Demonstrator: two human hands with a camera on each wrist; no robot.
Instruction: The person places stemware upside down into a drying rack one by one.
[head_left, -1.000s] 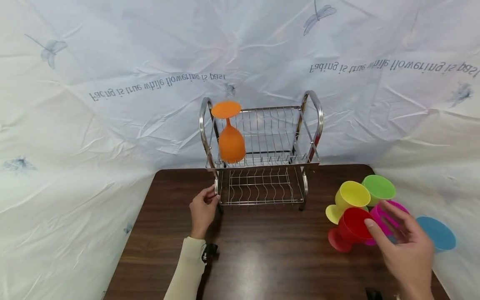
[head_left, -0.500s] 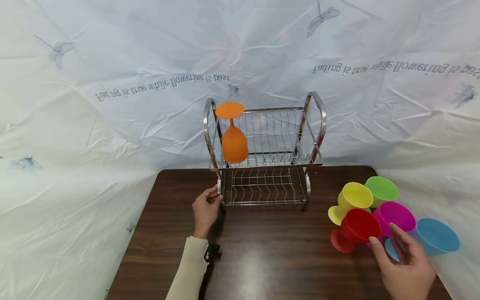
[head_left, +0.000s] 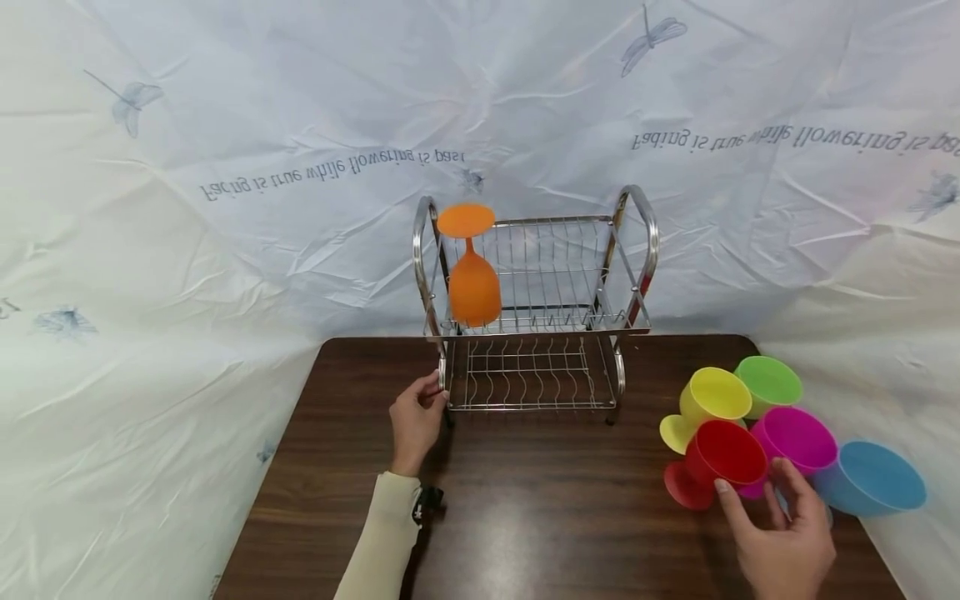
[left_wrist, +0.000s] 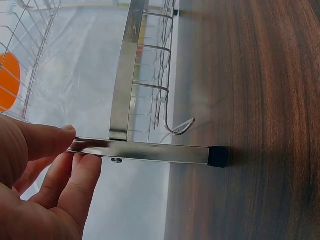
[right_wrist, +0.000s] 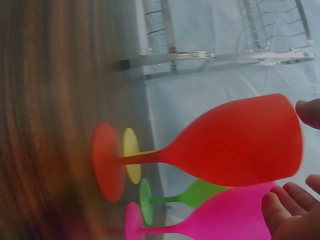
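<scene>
My left hand (head_left: 416, 425) pinches the left front leg of a two-tier metal dish rack (head_left: 532, 333). In the left wrist view, thumb and fingers (left_wrist: 82, 182) lie on either side of that leg, above its black foot. On the upper tier an orange goblet (head_left: 474, 290) stands upside down. My right hand (head_left: 783, 533) is beside the rim of an upright red goblet (head_left: 723, 454), its thumb and fingers spread. The right wrist view has the thumb (right_wrist: 309, 114) close to the red bowl (right_wrist: 240, 142), the other fingers on its opposite side, apart from it.
Around the red goblet stand upright yellow (head_left: 716, 396), green (head_left: 768, 383), magenta (head_left: 795, 437) and blue (head_left: 873, 479) goblets, close together at the table's right edge. A dark wooden table (head_left: 540, 500) lies beneath. White printed sheeting (head_left: 337, 233) hangs behind and at the sides.
My right hand has moved left and down, from over the magenta goblet to beside the red one. My left hand keeps its grip on the rack leg. The head view has shifted slightly.
</scene>
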